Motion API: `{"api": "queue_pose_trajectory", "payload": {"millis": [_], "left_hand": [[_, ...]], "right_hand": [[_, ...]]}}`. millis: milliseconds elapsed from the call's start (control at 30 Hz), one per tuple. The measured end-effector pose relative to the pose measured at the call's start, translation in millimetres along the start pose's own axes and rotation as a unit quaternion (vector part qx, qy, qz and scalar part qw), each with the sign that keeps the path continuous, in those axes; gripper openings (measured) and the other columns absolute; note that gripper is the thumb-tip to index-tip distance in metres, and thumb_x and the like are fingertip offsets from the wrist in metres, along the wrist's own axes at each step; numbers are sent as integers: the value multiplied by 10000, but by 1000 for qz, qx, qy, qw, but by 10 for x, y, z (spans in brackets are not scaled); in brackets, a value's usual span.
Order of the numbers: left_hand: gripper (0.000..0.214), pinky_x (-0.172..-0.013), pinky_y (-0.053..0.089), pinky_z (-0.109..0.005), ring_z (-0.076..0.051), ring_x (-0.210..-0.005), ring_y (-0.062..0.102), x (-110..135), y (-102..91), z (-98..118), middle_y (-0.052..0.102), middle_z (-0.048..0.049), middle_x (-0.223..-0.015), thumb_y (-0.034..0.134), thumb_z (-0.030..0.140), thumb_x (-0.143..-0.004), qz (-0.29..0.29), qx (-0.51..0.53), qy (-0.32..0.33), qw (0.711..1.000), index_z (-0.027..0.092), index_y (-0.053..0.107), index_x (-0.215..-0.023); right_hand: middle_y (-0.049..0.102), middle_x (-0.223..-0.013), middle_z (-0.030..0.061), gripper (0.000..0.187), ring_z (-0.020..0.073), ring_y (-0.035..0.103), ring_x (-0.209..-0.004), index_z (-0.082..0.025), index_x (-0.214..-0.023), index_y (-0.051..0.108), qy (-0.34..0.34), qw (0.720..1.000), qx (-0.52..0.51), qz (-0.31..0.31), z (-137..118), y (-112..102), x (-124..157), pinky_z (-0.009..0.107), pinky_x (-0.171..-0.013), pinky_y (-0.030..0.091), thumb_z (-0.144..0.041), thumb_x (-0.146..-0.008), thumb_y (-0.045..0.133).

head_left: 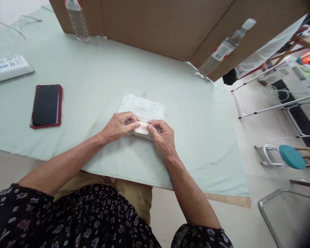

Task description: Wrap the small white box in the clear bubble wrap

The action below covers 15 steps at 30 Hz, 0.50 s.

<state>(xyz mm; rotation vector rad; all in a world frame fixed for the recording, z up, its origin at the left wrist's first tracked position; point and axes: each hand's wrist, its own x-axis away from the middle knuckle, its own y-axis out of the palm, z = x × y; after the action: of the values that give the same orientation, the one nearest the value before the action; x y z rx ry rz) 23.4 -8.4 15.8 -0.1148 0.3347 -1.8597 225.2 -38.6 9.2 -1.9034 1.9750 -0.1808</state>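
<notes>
A sheet of clear bubble wrap (144,106) lies on the pale green tablecloth (98,79) in the middle of the table. At its near edge sits a small pale, pinkish object (142,127), partly folded into the wrap. My left hand (119,125) pinches that edge from the left with fingers curled. My right hand (162,137) presses the same spot from the right, fingers bent. The two hands nearly touch over the small object, which they mostly hide.
A phone in a red case (46,105) lies at the left. A white power strip (7,68) sits at the far left. Two clear water bottles (77,20) (223,48) stand against brown cardboard panels (155,24). A teal stool (290,156) and metal frames are on the floor, right.
</notes>
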Motion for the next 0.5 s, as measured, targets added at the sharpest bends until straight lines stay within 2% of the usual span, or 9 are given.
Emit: {"api": "queue_pose_trajectory", "payload": {"millis": [200, 300, 367, 433, 500], "left_hand": [[192, -750, 494, -286, -173, -849, 665, -7, 5, 39, 762, -59, -943, 692, 346, -789, -7, -2, 0, 1000, 179, 628, -716], [178, -719, 488, -281, -167, -811, 649, -11, -1, 58, 754, -47, -899, 696, 339, -788, -9, -12, -5, 1000, 183, 645, -718], [180, -711, 482, -277, -161, -791, 637, -16, -7, 67, 746, -44, -876, 696, 336, -786, -9, -17, -9, 1000, 182, 648, -707], [187, -698, 473, -272, -155, -773, 626, -23, -11, 73, 738, -41, -859, 698, 340, -780, -11, -21, -14, 1000, 180, 646, -699], [194, -670, 462, -263, -149, -748, 615, -30, -13, 72, 732, -38, -844, 702, 349, -775, -14, -23, -20, 999, 179, 645, -700]], "right_hand": [[761, -934, 19, 119, 197, 687, -881, -239, -832, 639, -7, 1000, 17, -10, 25, -3, -11, 347, -840, 538, -349, -876, 638], [752, -933, 30, 105, 223, 681, -900, -250, -908, 659, -43, 992, 114, 5, 35, -47, -32, 383, -845, 535, -333, -903, 595], [749, -1031, 64, 116, 266, 671, -1007, -256, -948, 675, -107, 968, 220, 54, 13, -95, -21, 445, -916, 502, -301, -923, 571], [734, -1121, 80, 145, 297, 649, -1093, -268, -965, 687, -174, 929, 307, 112, -33, -136, 25, 500, -977, 450, -255, -942, 545], [731, -1119, 71, 185, 293, 654, -1077, -288, -989, 692, -221, 902, 349, 125, -82, -144, 94, 513, -983, 425, -223, -956, 523]]}}
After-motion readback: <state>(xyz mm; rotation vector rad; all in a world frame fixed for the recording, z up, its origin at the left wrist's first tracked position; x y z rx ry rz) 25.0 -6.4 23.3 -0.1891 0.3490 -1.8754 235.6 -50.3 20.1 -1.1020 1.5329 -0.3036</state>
